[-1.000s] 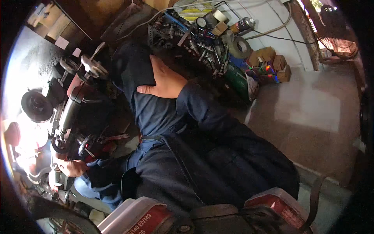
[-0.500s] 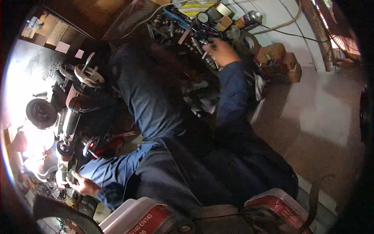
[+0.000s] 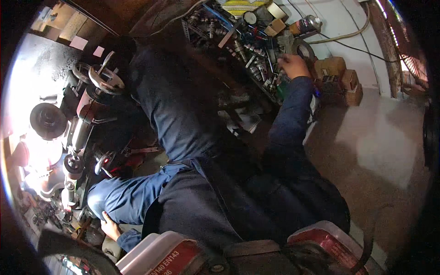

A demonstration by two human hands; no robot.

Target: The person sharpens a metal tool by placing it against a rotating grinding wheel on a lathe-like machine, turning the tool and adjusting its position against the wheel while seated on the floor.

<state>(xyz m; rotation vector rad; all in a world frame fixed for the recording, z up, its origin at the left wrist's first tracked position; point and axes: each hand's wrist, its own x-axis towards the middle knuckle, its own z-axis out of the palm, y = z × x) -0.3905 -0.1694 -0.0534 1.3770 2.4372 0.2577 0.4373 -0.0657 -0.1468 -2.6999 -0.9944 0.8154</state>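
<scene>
My right hand [image 3: 294,67] is over the right side of a tray [image 3: 270,97] crowded with metal fittings and tools. Its fingers are bent together above the parts; whatever is between them, if anything, is too small to make out. Cylindrical metal fittings [image 3: 260,68] lie just left of the fingertips. At the lower left, my left hand [image 3: 110,228] rests against the knee of my blue trousers [image 3: 133,197], its fingers stretched along the cloth with nothing seen in them. Beside that knee stands a machine with metal handwheels [image 3: 106,81] and a bright round shaft [image 3: 80,135].
Behind the tray lie a dial gauge [image 3: 250,18], a spray can [image 3: 305,24] and a tape roll [image 3: 303,49]. Cardboard boxes [image 3: 332,68] stand right of my hand. A dark disc [image 3: 48,121] and a glaring lamp [image 3: 43,158] are at the left. Respirator filters [image 3: 169,254] cross the lower edge.
My right hand has shifted right across the tray, toward the tape roll and boxes. My left hand has dropped from beside the machine to my knee. The view has tilted slightly.
</scene>
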